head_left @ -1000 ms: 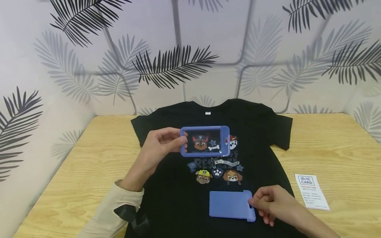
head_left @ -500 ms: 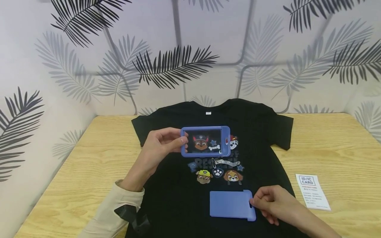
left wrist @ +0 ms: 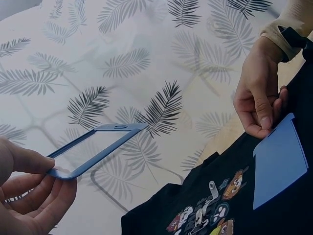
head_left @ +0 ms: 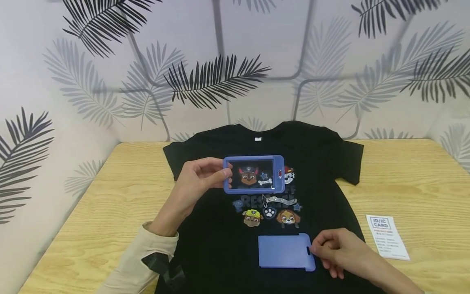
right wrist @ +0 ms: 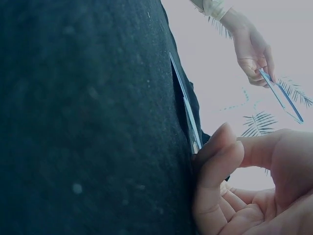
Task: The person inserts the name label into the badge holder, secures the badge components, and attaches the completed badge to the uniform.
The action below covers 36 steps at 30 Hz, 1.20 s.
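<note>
My left hand holds a blue badge holder frame by its left end, thumb in front and fingers behind. Its clear window lets the shirt print show through, and the frame is raised above the shirt. Lower down, a flat blue back panel with a slot at its right end lies close over the black T-shirt. My right hand pinches that slotted end between thumb and index finger. In the right wrist view the panel appears edge-on, slanting over the dark cloth.
A clear strap with a metal clip lies on the shirt's cartoon print, between frame and panel. To the right, a white printed card marked ID/IC CARD rests on the wooden table. A leaf-patterned wall rises behind the table.
The slotted end of the back panel has shifted very slightly upward in the head view. Both hands keep their holds, and the frame stays in place.
</note>
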Motion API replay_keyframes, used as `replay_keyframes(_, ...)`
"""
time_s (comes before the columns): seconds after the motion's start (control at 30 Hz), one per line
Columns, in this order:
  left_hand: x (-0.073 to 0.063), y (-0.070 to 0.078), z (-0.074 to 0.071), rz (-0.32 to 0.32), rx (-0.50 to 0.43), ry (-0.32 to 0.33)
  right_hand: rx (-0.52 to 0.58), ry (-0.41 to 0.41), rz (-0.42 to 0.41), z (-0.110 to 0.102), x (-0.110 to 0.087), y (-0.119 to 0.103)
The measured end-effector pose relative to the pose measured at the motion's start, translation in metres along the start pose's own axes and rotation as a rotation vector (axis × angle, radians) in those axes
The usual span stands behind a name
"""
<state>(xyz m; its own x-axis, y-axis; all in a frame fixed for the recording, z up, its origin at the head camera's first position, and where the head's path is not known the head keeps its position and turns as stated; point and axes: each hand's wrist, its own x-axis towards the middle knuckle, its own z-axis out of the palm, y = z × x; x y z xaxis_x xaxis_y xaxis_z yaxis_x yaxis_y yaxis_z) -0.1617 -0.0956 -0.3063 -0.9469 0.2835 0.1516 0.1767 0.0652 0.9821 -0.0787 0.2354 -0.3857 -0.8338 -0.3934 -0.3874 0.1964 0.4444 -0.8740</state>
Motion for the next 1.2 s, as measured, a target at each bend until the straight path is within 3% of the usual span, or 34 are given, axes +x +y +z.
replay_keyframes(0.77,0.001,-0.004,-0.001,-0.010,-0.010,0.006,0.006,-0.063,-0.070,-0.004,0.001,0.006)
replay_keyframes(0.97,0.000,-0.005,-0.001,-0.006,-0.019,0.010,-0.071,-0.022,-0.147,-0.015,-0.002,0.008)
replay_keyframes(1.2,0.001,-0.005,-0.002,0.009,-0.023,0.005,-0.132,0.068,-0.150,-0.039,-0.009,0.011)
